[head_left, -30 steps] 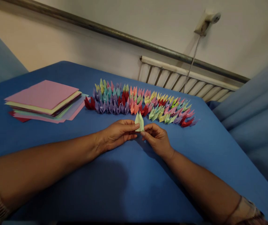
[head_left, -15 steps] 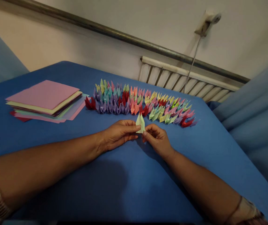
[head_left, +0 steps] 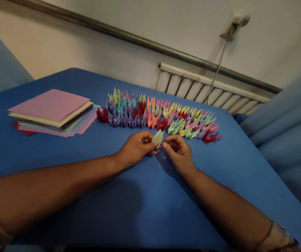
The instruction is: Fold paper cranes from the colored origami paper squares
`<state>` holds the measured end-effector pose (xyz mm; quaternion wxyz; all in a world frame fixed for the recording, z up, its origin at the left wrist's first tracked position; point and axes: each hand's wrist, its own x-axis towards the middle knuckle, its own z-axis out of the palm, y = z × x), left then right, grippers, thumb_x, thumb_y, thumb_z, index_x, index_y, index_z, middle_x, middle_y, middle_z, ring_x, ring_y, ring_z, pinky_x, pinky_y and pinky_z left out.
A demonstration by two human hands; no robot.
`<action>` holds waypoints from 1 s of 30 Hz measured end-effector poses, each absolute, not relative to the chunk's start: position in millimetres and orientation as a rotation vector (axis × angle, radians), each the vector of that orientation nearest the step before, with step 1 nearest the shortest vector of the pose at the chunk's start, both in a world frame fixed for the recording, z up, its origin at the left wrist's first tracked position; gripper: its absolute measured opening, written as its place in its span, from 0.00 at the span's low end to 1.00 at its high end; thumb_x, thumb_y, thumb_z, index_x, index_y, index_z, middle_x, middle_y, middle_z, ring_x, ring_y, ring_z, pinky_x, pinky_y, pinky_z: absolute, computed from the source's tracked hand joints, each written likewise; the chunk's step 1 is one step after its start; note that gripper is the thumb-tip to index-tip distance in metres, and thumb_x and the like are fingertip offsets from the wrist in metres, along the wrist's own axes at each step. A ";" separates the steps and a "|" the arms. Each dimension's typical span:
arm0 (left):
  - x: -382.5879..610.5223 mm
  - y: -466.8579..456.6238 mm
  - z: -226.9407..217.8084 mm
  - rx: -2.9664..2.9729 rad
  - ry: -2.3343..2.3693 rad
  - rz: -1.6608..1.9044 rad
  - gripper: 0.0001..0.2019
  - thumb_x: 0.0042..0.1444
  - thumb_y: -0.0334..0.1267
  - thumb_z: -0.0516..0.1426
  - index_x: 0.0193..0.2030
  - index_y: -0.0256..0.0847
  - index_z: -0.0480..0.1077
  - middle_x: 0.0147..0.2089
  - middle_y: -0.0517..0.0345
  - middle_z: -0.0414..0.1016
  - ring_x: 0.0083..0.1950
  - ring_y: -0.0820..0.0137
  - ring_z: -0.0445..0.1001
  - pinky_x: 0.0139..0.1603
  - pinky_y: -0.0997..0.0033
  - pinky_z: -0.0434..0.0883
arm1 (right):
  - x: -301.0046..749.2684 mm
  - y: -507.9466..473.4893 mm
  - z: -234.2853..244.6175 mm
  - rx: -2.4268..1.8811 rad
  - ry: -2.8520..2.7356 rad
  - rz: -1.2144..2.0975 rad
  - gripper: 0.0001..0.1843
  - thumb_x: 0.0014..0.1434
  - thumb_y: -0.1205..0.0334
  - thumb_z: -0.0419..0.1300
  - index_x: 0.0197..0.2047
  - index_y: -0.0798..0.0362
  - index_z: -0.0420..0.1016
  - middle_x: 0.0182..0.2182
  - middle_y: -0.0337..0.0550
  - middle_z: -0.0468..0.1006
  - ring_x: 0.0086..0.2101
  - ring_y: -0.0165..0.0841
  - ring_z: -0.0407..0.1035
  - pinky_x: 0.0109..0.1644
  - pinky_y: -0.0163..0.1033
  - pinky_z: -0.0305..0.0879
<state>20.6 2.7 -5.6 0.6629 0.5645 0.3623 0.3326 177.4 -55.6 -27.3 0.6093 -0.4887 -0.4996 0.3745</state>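
A small piece of pale green folded paper (head_left: 157, 138) is held upright in front of me, its pointed end up. My left hand (head_left: 137, 147) pinches it from the left between thumb and fingers. At the paper's lower right edge, my right hand (head_left: 179, 154) has its thumb and fingertips pressed together on the corner. Just beyond both hands stand rows of folded paper cranes (head_left: 129, 119) in many colours. A dark red crane (head_left: 162, 124) is right behind the green paper.
On the left lies a stack of coloured paper sheets (head_left: 52, 105), pink on top. Everything rests on a blue-covered table (head_left: 108, 206). A wall with a metal rail (head_left: 139, 40) and a radiator (head_left: 192, 84) runs behind; a blue curtain (head_left: 292, 126) hangs at right.
The green paper has turned and tilted slightly to the right, showing a broader face. My right hand has shifted a little at its edge, and my left fingers have curled more.
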 end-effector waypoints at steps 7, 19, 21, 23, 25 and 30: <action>20.4 -2.4 -2.8 1.397 0.792 0.691 0.08 0.50 0.37 0.64 0.32 0.37 0.71 0.27 0.64 0.73 0.30 0.77 0.72 0.34 0.77 0.72 | 180.5 -57.6 -26.2 -1.076 -1.230 0.622 0.07 0.59 0.58 0.63 0.40 0.49 0.74 0.30 0.37 0.74 0.29 0.29 0.69 0.35 0.37 0.67; 19.8 -2.7 -4.3 1.376 0.838 0.652 0.05 0.50 0.33 0.63 0.33 0.37 0.71 0.25 0.65 0.73 0.25 0.77 0.72 0.29 0.78 0.70 | 180.2 -56.6 -22.5 -1.147 -1.173 0.652 0.07 0.60 0.57 0.60 0.34 0.51 0.72 0.24 0.34 0.71 0.25 0.28 0.67 0.31 0.35 0.64; 19.9 -1.8 -3.5 1.344 0.857 0.643 0.05 0.50 0.32 0.63 0.32 0.37 0.70 0.24 0.65 0.73 0.24 0.77 0.72 0.29 0.78 0.70 | 179.7 -55.4 -22.4 -1.158 -1.124 0.674 0.08 0.59 0.56 0.61 0.33 0.51 0.71 0.22 0.33 0.71 0.24 0.28 0.66 0.29 0.35 0.63; 20.1 -0.4 -3.9 1.322 0.860 0.646 0.05 0.50 0.32 0.63 0.32 0.37 0.70 0.24 0.65 0.73 0.24 0.77 0.72 0.29 0.78 0.71 | 179.7 -54.4 -22.5 -1.165 -1.105 0.693 0.09 0.58 0.55 0.62 0.33 0.51 0.71 0.21 0.33 0.71 0.23 0.27 0.65 0.28 0.34 0.62; 20.4 0.8 -4.7 1.309 0.848 0.658 0.06 0.50 0.32 0.63 0.32 0.37 0.70 0.24 0.64 0.74 0.24 0.78 0.72 0.29 0.78 0.71 | 179.8 -54.1 -22.5 -1.168 -1.107 0.716 0.09 0.58 0.54 0.62 0.33 0.51 0.71 0.22 0.33 0.71 0.23 0.27 0.65 0.29 0.34 0.63; 20.5 1.2 -5.5 1.313 0.825 0.678 0.07 0.50 0.33 0.64 0.33 0.36 0.69 0.25 0.63 0.76 0.24 0.78 0.72 0.27 0.78 0.71 | 178.5 -54.8 -23.0 -1.138 -1.119 0.824 0.12 0.55 0.52 0.65 0.35 0.51 0.72 0.24 0.33 0.72 0.23 0.26 0.66 0.28 0.34 0.63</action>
